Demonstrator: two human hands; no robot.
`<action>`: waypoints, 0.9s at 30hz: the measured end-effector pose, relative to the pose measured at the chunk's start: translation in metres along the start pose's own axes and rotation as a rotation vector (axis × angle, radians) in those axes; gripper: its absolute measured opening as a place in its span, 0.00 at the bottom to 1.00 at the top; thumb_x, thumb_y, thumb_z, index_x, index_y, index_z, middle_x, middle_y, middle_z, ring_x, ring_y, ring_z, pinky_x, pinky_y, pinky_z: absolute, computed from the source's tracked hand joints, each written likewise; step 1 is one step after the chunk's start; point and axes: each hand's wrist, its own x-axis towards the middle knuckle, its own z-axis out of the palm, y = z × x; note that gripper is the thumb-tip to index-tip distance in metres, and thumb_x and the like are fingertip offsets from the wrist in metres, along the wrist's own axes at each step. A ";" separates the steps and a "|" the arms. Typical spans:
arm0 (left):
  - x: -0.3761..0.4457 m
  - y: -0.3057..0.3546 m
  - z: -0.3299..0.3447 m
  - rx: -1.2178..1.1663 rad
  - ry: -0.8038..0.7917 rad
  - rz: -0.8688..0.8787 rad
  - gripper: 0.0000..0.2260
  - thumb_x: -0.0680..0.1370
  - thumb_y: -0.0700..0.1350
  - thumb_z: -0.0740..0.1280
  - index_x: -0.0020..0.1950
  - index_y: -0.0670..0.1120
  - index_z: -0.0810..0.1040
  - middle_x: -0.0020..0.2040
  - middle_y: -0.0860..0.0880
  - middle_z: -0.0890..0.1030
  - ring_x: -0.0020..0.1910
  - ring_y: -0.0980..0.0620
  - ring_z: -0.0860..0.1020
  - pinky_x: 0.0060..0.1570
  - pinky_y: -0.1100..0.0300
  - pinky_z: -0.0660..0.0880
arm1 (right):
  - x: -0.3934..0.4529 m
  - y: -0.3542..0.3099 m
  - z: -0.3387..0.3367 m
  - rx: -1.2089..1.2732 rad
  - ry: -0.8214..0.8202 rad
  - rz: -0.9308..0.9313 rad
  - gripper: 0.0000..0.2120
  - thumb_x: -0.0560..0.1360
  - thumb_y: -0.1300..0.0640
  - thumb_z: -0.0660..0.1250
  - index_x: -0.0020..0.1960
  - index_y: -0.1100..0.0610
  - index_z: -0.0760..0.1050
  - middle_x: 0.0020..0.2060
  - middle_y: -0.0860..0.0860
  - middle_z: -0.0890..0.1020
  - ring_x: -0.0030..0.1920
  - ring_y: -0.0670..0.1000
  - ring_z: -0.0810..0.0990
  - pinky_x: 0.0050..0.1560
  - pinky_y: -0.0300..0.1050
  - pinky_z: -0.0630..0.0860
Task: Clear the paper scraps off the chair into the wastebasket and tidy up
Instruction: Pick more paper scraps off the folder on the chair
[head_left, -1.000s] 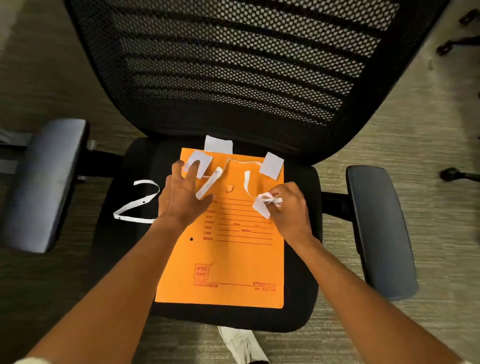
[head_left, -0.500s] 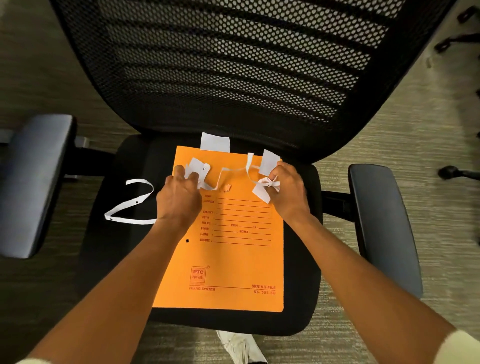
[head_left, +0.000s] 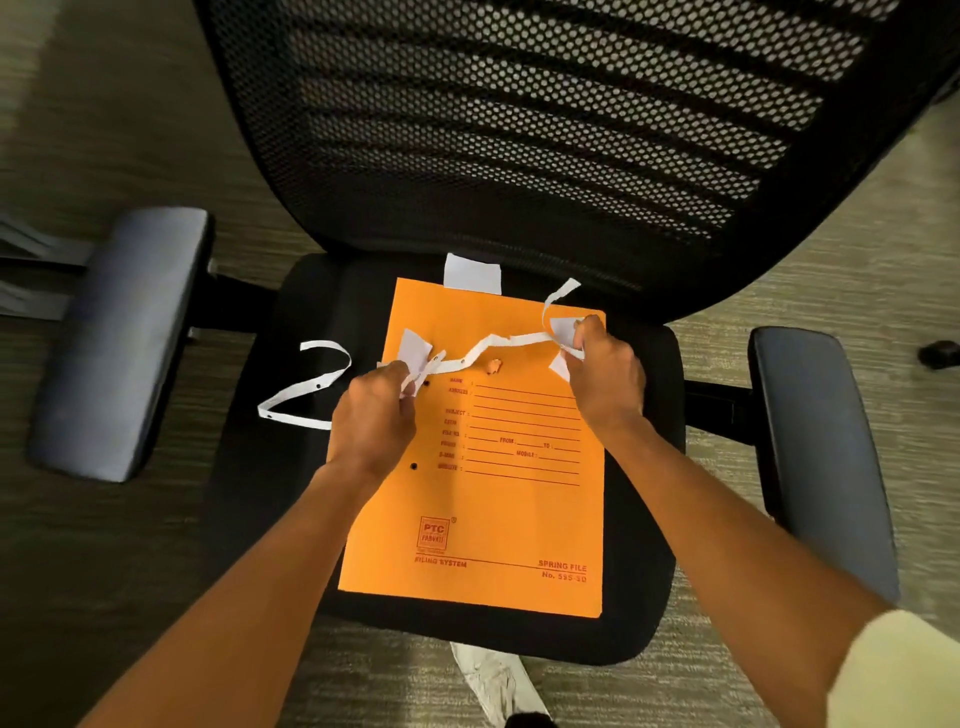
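**Q:** What has moved since a second ago?

**A:** Both hands have travelled toward the far end of the orange spring file (head_left: 483, 467), which lies on the seat of the black office chair (head_left: 270, 467). The left hand (head_left: 371, 421) lay flat over scraps then; now its fingers are curled round a small white square scrap (head_left: 414, 349) and one end of a long punched strip (head_left: 493, 349). The right hand (head_left: 605, 376) has shifted to the file's far right corner and pinches the strip's other end along with a bunch of white scraps (head_left: 563, 332) — so the strip now sags between the hands.

**Q:** What is still lying loose?

**A:** A curled punched strip (head_left: 306, 387) sits on the seat just left of the file, a white rectangle (head_left: 472, 274) pokes out at the file's far edge, and a tiny orange crumb (head_left: 492, 366) rests on the file near its middle top. No wastebasket is in view.

**Q:** How will the paper handle?

**A:** Probably feather-light, limp and easily torn — it should crumple into a fist. Strips are best gathered near their middle so the ends don't trail; the crumb needs a fingertip pinch.
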 end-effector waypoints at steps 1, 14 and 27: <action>-0.002 -0.002 -0.002 -0.018 0.004 -0.004 0.04 0.79 0.40 0.63 0.50 0.41 0.76 0.42 0.41 0.82 0.38 0.43 0.80 0.35 0.51 0.77 | -0.002 0.001 0.000 -0.011 0.018 -0.006 0.08 0.77 0.58 0.66 0.52 0.58 0.69 0.42 0.59 0.82 0.42 0.62 0.82 0.38 0.53 0.79; -0.048 -0.014 -0.014 -0.228 0.015 -0.136 0.06 0.78 0.41 0.66 0.45 0.50 0.73 0.39 0.51 0.78 0.35 0.55 0.78 0.30 0.58 0.76 | -0.056 -0.013 -0.014 0.191 0.038 0.005 0.07 0.77 0.51 0.67 0.46 0.55 0.77 0.32 0.51 0.78 0.32 0.53 0.76 0.29 0.40 0.64; -0.160 -0.061 -0.055 -0.446 0.136 -0.473 0.32 0.74 0.36 0.70 0.71 0.56 0.60 0.47 0.51 0.79 0.42 0.53 0.81 0.40 0.50 0.82 | -0.166 -0.106 0.000 0.549 -0.118 -0.081 0.08 0.74 0.54 0.71 0.39 0.56 0.77 0.35 0.46 0.78 0.36 0.45 0.75 0.36 0.38 0.67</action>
